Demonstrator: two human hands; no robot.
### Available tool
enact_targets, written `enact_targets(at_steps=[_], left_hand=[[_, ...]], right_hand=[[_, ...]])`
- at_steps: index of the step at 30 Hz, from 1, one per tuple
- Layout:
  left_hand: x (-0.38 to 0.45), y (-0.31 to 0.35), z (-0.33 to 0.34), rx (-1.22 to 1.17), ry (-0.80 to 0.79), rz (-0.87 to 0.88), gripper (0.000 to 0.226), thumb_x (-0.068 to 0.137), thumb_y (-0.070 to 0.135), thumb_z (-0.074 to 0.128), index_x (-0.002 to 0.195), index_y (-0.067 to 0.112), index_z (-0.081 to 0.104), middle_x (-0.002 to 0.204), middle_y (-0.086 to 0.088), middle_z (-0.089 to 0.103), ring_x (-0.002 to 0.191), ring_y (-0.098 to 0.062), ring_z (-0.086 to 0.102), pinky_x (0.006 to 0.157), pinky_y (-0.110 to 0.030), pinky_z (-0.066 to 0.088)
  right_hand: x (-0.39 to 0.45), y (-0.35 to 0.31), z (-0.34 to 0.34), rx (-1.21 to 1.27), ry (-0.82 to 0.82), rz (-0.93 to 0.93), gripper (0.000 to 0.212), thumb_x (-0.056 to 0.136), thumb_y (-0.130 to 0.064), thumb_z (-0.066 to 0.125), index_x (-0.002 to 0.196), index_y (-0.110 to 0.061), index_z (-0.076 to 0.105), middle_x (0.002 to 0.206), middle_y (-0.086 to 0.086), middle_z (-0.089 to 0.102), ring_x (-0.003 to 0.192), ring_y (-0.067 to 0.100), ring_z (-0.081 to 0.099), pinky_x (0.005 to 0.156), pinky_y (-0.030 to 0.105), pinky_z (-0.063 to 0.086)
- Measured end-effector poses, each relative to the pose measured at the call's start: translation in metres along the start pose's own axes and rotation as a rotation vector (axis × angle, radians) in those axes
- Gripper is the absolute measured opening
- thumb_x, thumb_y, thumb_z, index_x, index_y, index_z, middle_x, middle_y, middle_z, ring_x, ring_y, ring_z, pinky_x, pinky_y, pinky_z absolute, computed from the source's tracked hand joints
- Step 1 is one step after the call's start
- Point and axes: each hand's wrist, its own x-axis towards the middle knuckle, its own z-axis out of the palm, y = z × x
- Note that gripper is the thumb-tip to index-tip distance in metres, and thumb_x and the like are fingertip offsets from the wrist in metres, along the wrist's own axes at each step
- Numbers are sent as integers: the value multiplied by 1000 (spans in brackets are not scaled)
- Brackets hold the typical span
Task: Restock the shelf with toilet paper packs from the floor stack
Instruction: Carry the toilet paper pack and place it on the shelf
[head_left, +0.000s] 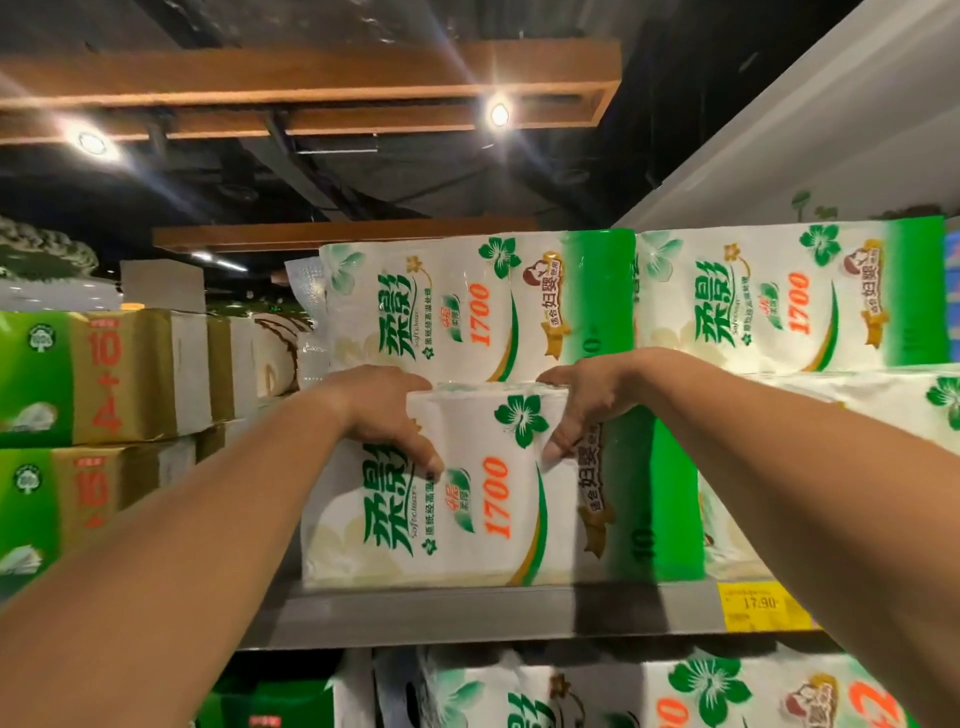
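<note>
- Both forearms reach up and forward from the bottom corners, meeting at one white-and-green plastic-wrapped toilet paper pack (498, 499) on the grey metal shelf (441, 613).
- The left hand (382, 410) curls over the pack's upper left edge, thumb down on the front face; the right hand (584, 410) does the same at the upper middle, thumb pinching the wrapper. Both are grasping the pack.
- The pack rests on the shelf board at its front lip, long axis running left to right, straight ahead of the hands and between them; neither hand looks clearly nearer.
- A yellow price tag (761, 605) sits on the shelf edge to the right.
- A second matching pack (478, 306) lies on top of it, slightly further back.
- Judging by this, the coming move is likely a push straight back to seat the pack.
- Further left stand green-and-gold packs (104, 379).
</note>
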Motion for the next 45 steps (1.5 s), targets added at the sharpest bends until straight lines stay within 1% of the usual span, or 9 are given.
enact_targets(at_steps=[3, 6, 10, 15, 27, 31, 37, 41, 45], left_hand=[[-6, -1, 6, 48, 82, -51, 111, 36, 92, 75, 133, 45, 48, 138, 15, 60, 118, -14, 59, 99, -39, 49], [-20, 5, 16, 90, 246, -118, 145, 39, 90, 76, 159, 38, 15, 160, 6, 38, 141, -24, 42, 111, -47, 39], [-46, 35, 37, 191, 445, -104, 127, 62, 79, 75, 160, 36, 5, 163, -5, 28, 147, -33, 24, 118, -62, 21], [-90, 113, 89, 13, 629, 79, 97, 75, 70, 64, 157, 29, 32, 152, -8, 43, 139, -33, 32, 114, -52, 24], [-145, 262, 277, -163, 417, 166, 78, 81, 60, 60, 146, 17, 50, 135, -11, 56, 123, -37, 49, 107, -52, 40], [-180, 289, 358, -231, 206, 134, 74, 84, 55, 66, 147, 18, 50, 136, -9, 56, 125, -33, 48, 108, -50, 42], [-243, 314, 489, -340, -35, 67, 59, 80, 48, 64, 128, 13, 65, 116, -11, 66, 103, -33, 62, 89, -43, 54], [-295, 326, 597, -355, -379, -48, 73, 79, 62, 54, 133, 14, 64, 123, -11, 66, 110, -35, 62, 90, -49, 57], [-325, 334, 718, -259, -620, -57, 80, 65, 65, 71, 131, 20, 59, 116, -12, 69, 98, -40, 69, 74, -56, 60]], right_hand=[[-1, 1, 5, -49, 122, 17, 143, 38, -67, 91, 158, -35, 20, 159, 4, 39, 139, 35, 43, 113, 50, 40], [-14, 0, 17, -274, 329, -37, 134, 47, -84, 78, 158, -38, 17, 162, 2, 31, 146, 33, 32, 116, 59, 28], [-47, 16, 50, -461, 652, -220, 98, 79, -78, 61, 157, -35, 20, 165, 8, 21, 152, 31, 14, 120, 65, 6], [-111, 58, 141, -143, 931, -265, 81, 83, -74, 49, 147, -25, 43, 151, 12, 40, 140, 37, 31, 118, 58, 21], [-211, 186, 337, 14, 678, -112, 82, 74, -70, 67, 137, -18, 53, 142, 15, 47, 132, 39, 41, 110, 61, 29], [-248, 218, 417, 21, 469, -50, 82, 76, -72, 61, 136, -18, 54, 141, 15, 49, 129, 38, 43, 109, 60, 33], [-304, 252, 542, 6, 37, 56, 85, 75, -76, 49, 135, -16, 57, 138, 18, 54, 127, 42, 50, 106, 62, 39], [-325, 274, 630, -15, -191, 130, 89, 71, -76, 48, 138, -18, 51, 139, 20, 54, 128, 44, 51, 100, 66, 44], [-305, 305, 734, -34, -370, 190, 101, 61, -82, 50, 141, -21, 46, 138, 20, 56, 130, 45, 50, 102, 67, 43]])
